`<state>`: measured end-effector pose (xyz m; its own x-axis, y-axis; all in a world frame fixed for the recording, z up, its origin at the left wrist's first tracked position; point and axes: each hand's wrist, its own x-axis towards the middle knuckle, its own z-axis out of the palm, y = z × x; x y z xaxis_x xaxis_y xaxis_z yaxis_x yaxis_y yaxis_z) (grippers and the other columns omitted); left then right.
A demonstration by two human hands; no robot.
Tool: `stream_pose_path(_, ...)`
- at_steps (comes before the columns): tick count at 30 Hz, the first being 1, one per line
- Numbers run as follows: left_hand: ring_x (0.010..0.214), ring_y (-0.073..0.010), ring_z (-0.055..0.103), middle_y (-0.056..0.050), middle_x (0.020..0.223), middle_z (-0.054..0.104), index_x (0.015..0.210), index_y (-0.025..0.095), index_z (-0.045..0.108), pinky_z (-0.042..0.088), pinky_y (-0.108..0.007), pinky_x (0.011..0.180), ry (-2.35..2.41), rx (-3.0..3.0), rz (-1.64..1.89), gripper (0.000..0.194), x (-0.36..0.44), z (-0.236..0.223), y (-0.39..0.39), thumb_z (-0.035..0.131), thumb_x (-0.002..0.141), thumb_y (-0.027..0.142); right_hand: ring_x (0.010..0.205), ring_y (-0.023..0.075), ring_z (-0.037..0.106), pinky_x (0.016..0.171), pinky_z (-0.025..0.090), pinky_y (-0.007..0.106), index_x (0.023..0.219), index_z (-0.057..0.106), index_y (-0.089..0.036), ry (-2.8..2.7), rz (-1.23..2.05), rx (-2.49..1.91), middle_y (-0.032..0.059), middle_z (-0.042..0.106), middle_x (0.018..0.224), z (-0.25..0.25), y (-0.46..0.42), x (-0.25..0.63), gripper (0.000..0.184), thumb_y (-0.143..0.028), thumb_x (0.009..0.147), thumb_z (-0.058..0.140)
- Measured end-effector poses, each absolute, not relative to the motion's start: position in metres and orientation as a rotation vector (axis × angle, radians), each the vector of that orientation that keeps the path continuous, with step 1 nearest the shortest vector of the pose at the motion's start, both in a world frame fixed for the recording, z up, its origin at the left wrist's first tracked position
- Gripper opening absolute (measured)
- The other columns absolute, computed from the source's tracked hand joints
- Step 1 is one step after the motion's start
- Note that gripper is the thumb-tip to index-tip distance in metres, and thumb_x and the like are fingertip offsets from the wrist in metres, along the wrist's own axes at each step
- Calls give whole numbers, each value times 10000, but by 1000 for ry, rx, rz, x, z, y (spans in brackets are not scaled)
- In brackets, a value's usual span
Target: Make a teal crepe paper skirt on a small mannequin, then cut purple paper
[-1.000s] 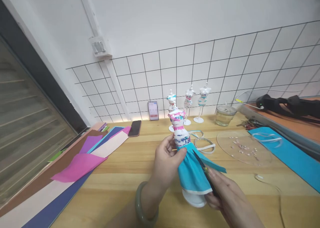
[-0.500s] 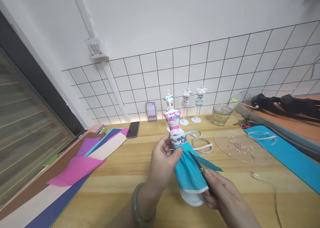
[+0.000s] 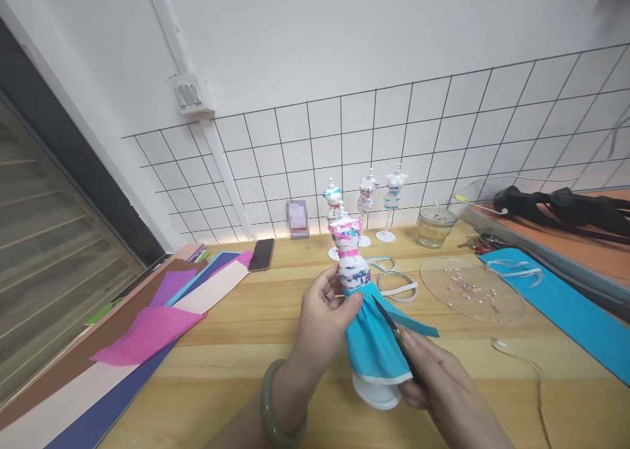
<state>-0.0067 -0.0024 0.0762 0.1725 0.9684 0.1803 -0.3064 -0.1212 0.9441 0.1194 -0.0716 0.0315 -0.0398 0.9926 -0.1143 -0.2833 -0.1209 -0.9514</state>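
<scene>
While looking down over the wooden tabletop (image 3: pixel 236 357), find the mannequin dress form (image 3: pixel 353 275) near the middle, between both hands, leaning slightly, with a round white base (image 3: pixel 377 398) below. Cannot tell base resting on the wood from base lifted just above.

Note turquoise fabric skirt (image 3: pixel 371 347) wrapped around the hips, gathered at the waist, pale along the hem; judge that much done. Count a pink band (image 3: pixel 348 253) around the torso as in place too.

See left hand (image 3: pixel 325 321) with thumb and fingers clamped on the skirt's gathered top. See right hand (image 3: pixel 428 363) with fingers closed around dark scissors (image 3: pixel 388 317), tips near the skirt's upper edge, beside a loose flap (image 3: pixel 416 322) sticking out sideways. Cannot tell blades parted from blades together. Judge the flap unfinished, not yet lying against the rest.

Behind, see three more dress forms (image 3: pixel 395 190), skirtless as far as visible; at far right, a flat turquoise strip (image 3: pixel 566 311), apparently unused.
</scene>
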Motion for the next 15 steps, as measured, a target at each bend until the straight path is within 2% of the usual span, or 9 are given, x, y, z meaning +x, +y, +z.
stream_pose_path(7,1027,-221,562,-116,1089,620,1051,148,557,426,-338,900,768,1177,1296,428,-6,76,-3,683,644,191,461,74,157,423,128,213,802,566,-201,-878,1376,-1084,-70,225,525,35,-73,116,368,-558,713,548)
stream_pose_path(13,1020,-206,564,-111,1089,620,1057,145,554,436,-307,878,738,1182,1293,412,-7,76,-4,668,662,171,462,73,182,423,150,206,735,564,-185,-910,1400,-1031,-64,239,524,32,-73,117,336,-517,763,525)
stream_pose_path(15,1021,-207,563,-111,1089,619,1054,146,554,438,-308,875,733,1181,1290,407,-7,76,-4,667,664,170,447,77,214,411,189,200,831,599,-196,-903,1391,-1047,-62,275,504,33,-73,118,329,-510,767,524)
